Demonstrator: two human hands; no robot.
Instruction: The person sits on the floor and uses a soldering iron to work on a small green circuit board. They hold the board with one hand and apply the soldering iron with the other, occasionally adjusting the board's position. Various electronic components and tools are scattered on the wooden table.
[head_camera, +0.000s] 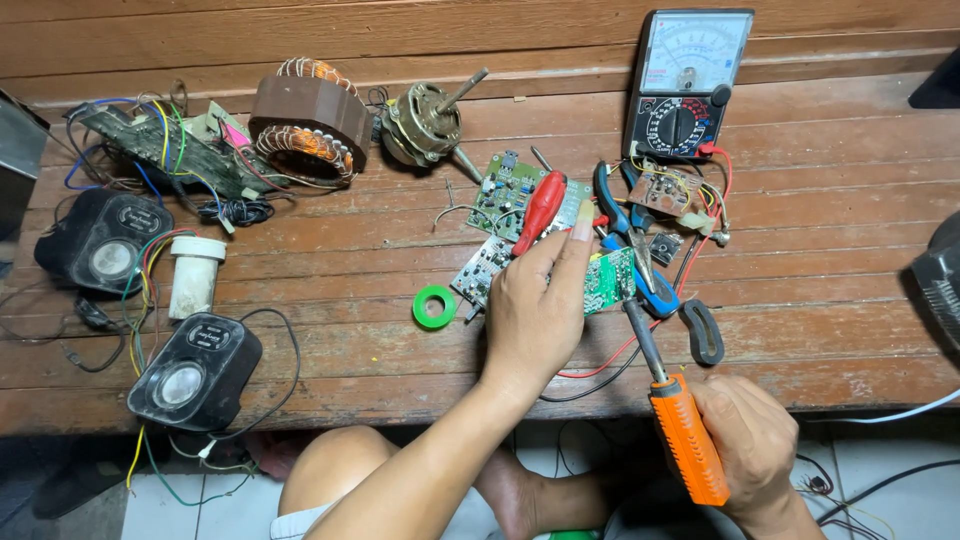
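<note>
My left hand (535, 305) is raised over the wooden bench (350, 290), pinching a small green circuit board (610, 280) between thumb and fingers. My right hand (750, 440) grips the orange handle of a soldering iron (685, 440), whose metal tip (640, 330) points up at the board's lower right edge. A red-handled screwdriver (540, 210) lies just beyond my left fingers, across other green circuit boards (505, 190).
An analog multimeter (685, 85) stands at the back right with red and black leads. Blue-handled pliers (635, 240), a green tape roll (434, 306), a motor (425, 125), a copper-wound stator (308, 122), two black speakers (195, 370) and tangled wires lie around.
</note>
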